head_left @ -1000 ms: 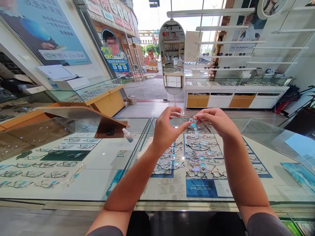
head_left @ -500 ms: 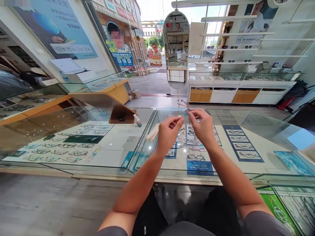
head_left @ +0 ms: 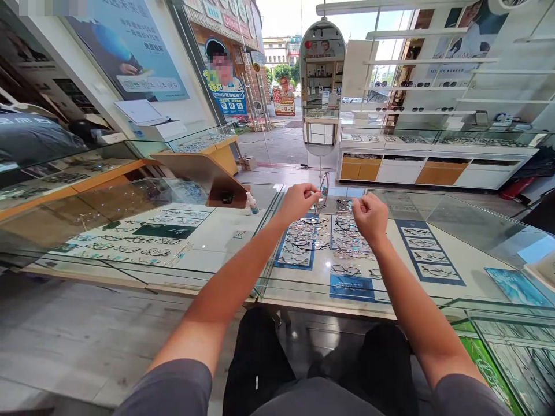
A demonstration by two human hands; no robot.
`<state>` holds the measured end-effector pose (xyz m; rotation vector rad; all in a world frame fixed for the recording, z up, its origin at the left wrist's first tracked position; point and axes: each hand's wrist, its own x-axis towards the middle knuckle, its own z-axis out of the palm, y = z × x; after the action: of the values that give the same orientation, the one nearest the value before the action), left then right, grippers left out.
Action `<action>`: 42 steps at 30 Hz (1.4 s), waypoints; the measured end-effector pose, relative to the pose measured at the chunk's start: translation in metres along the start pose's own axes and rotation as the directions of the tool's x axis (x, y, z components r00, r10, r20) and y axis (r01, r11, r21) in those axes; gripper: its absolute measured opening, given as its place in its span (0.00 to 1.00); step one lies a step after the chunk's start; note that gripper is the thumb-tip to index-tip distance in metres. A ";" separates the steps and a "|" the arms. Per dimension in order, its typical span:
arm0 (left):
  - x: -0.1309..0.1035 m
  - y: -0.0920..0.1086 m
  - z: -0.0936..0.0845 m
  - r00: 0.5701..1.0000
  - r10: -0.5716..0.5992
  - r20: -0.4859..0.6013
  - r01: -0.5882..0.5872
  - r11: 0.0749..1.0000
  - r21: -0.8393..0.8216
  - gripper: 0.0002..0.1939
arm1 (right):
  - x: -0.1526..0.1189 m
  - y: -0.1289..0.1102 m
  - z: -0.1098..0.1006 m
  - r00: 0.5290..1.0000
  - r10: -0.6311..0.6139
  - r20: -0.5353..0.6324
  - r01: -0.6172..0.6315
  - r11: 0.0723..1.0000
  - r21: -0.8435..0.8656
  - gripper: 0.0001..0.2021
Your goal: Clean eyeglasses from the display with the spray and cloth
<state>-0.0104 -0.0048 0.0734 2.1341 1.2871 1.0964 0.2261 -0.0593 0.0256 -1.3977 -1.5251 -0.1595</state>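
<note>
My left hand pinches a pair of eyeglasses at its fingertips, held up on edge above the glass display counter. To its right, my right hand is closed with the fingers curled in, apart from the glasses; whatever it may hold is hidden. Under the glass between my arms lie several rows of eyeglass frames, some on a blue board. One dark pair rests just above a blue card.
A small bottle stands left of my left hand beside a brown slanted panel. More frames fill the left case, and a blue strip bears others at right. An oval mirror rises beyond the counter. A person's grey-clothed back shows far left.
The eyeglasses have passed from my right hand to my left. My right hand has drawn away to the right and closed. The whole view has shifted slightly leftward.
</note>
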 end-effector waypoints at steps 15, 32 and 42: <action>0.085 -0.088 0.051 0.785 -0.183 0.592 -0.364 0.637 0.679 0.16 | 0.007 0.131 0.010 0.964 0.256 0.070 -0.254 0.967 -0.031 0.25; 0.113 -0.106 0.055 0.809 -0.232 0.540 -0.306 0.618 0.724 0.17 | 0.004 0.125 0.016 0.978 0.142 0.154 -0.157 0.983 0.090 0.24; 0.112 -0.096 0.049 0.870 -0.158 0.468 -0.258 0.663 0.703 0.12 | 0.006 0.123 0.014 0.974 0.185 0.130 -0.201 0.973 0.115 0.26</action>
<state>0.0055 0.1413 0.0248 2.7785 1.5710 -0.1052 0.3183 -0.0069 -0.0395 -1.4639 -1.4574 0.1412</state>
